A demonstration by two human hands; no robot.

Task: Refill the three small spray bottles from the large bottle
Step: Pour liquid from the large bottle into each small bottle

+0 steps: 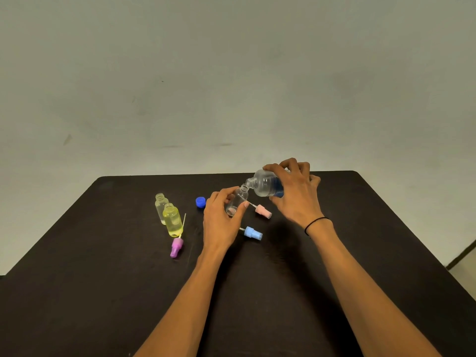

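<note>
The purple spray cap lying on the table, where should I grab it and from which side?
Take the purple spray cap by its wider collar, the far end near the yellow bottle, coming from above with fingers on its left and right flanks. It lies flat, nozzle toward you, its thin dip tube running up beside the bottle, so a pull toward you should probably keep the tube clear.

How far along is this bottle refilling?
Two small bottles stand uncapped; the nearer, yellow one looks full. The right hand tips the large bottle over the third, gripped by the left hand. All three spray tops lie loose.
</note>
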